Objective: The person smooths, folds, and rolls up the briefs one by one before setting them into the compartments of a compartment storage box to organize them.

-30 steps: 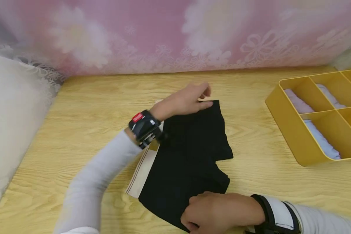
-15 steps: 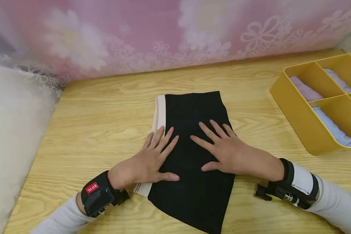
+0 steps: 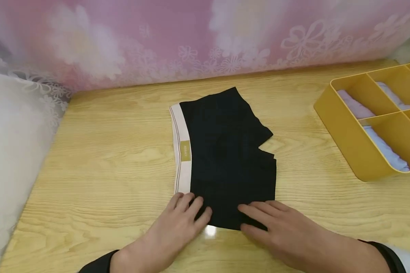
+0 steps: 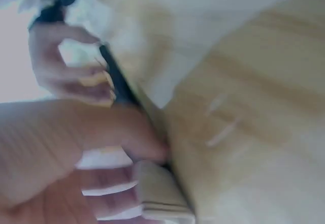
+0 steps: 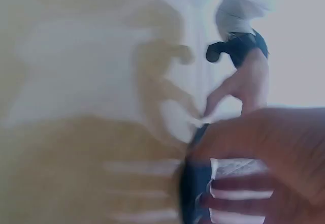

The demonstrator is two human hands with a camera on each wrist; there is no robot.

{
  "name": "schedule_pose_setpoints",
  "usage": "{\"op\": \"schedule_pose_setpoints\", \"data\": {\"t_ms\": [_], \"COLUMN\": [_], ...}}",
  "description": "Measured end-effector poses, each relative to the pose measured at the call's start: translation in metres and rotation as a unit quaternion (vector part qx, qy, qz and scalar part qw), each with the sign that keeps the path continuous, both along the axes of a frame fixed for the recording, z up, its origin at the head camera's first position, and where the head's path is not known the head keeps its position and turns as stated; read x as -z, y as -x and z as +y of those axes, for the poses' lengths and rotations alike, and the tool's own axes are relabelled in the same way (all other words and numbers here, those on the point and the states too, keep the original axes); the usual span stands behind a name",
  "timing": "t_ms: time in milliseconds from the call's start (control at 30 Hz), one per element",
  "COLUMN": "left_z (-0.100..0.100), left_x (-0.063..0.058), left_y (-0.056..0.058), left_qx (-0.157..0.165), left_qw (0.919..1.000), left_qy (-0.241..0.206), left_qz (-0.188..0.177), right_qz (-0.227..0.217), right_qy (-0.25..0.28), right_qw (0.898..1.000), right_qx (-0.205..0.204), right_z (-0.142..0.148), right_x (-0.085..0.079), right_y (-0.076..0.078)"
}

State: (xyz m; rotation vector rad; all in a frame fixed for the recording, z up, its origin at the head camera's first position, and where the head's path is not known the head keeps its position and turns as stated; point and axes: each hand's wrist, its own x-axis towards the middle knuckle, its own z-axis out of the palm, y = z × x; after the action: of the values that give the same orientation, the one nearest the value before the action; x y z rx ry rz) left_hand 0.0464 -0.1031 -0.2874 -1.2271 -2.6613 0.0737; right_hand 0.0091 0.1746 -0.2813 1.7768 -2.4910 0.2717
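Black boxer briefs (image 3: 225,151) lie spread on the table, their pale striped waistband (image 3: 181,129) with a gold label facing left and the leg openings facing right. At the near edge, my left hand (image 3: 175,231) pinches the cloth by the waistband corner. My right hand (image 3: 287,233) pinches the same edge near the leg opening. In the left wrist view, the thumb (image 4: 127,132) lies on one side of the cloth and the fingers on the other. The right wrist view shows the dark cloth (image 5: 195,188) between thumb and fingers, somewhat blurred.
A yellow divided organizer box (image 3: 341,140) stands at the right, with folded pink (image 3: 355,104) and blue cloth (image 3: 386,148) in its compartments. Behind the wood-grain table (image 3: 106,151) hangs a pink floral curtain (image 3: 177,38). White fabric (image 3: 13,151) borders the left side.
Both hands went from the far and near edges to lying flat on the briefs, then drew back to pinch the near edge. The waistband label and both leg ends now show.
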Motion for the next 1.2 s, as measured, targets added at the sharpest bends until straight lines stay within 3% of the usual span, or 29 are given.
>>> {"op": "schedule_pose_setpoints", "data": {"t_ms": [133,267,433,567,667,800,867,933,967,1067,1133,1200], "left_z": [-0.004,-0.005,-0.011,-0.015,-0.017,-0.021,-0.025,-0.028,-0.031,-0.038,-0.042,-0.045], "left_x": [0.004,0.007,0.010,0.007,0.002,-0.010,-0.022,-0.036,-0.043,-0.054,-0.053,-0.046], "left_y": [-0.002,-0.004,-0.006,-0.009,-0.012,-0.012,-0.007,0.007,0.018,0.064,0.098,0.126], "left_qx": [-0.045,-0.059,-0.076,-0.036,0.011,0.048,0.045,0.029,0.013,-0.068,-0.129,-0.178], "left_qw": [0.9986,0.9978,0.9968,0.9987,0.9999,0.9943,0.9864,0.9704,0.9608,0.9344,0.9245,0.9212], "left_qy": [0.013,-0.001,-0.001,0.021,0.000,-0.084,-0.137,-0.198,-0.224,-0.272,-0.275,-0.262], "left_qz": [0.026,0.030,0.026,0.029,0.001,-0.045,-0.079,-0.135,-0.163,-0.219,-0.230,-0.227], "right_qz": [0.040,0.081,0.088,0.037,-0.019,-0.156,-0.209,-0.220,-0.195,-0.151,-0.132,-0.138], "right_qy": [0.000,0.046,0.047,0.018,0.022,0.011,0.024,0.061,0.085,0.086,0.055,0.014], "right_qw": [0.999,0.996,0.995,0.999,1.000,0.987,0.976,0.970,0.972,0.967,0.961,0.951], "right_qx": [0.019,0.017,0.027,0.016,0.005,0.026,0.052,0.086,0.099,0.186,0.238,0.278], "right_z": [0.011,0.009,0.005,0.008,0.011,0.015,0.016,0.015,0.013,0.000,-0.012,-0.023], "right_x": [0.009,0.014,0.013,0.012,0.013,-0.007,-0.026,-0.045,-0.052,-0.067,-0.065,-0.058], "right_y": [-0.012,-0.017,-0.021,-0.025,-0.024,-0.014,0.003,0.029,0.046,0.101,0.135,0.163]}}
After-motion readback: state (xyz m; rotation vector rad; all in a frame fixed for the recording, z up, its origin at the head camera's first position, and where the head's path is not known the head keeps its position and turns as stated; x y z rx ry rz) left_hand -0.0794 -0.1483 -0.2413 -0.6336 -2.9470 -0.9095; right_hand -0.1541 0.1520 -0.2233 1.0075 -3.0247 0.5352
